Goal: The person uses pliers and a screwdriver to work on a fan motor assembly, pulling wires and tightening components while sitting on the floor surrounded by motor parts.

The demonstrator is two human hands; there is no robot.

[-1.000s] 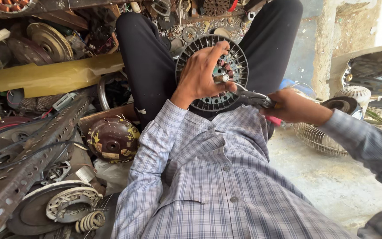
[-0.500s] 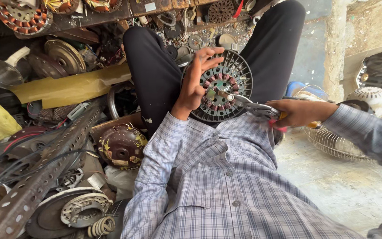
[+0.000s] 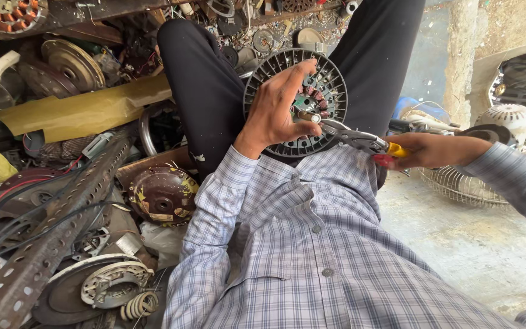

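A round grey fan motor housing (image 3: 275,70) with slotted rim and copper windings rests on my lap between my black-trousered legs. My left hand (image 3: 278,109) lies across its face, fingers spread over the windings and thumb by the central shaft. My right hand (image 3: 430,149) grips the red and yellow handles of metal pliers (image 3: 357,137), whose jaws reach the centre of the motor next to my left thumb.
Scrap fills the left: a brown motor casing (image 3: 164,194), a perforated steel angle bar (image 3: 50,234), a yellow sheet (image 3: 74,113), a coil spring (image 3: 138,304), discs and wires. A wire fan guard (image 3: 458,186) and white fan part (image 3: 509,116) lie right on concrete floor.
The view has shifted slightly; the motor and both hands sit a little higher and further right. The pliers stay at the motor's centre and my left hand keeps its hold.
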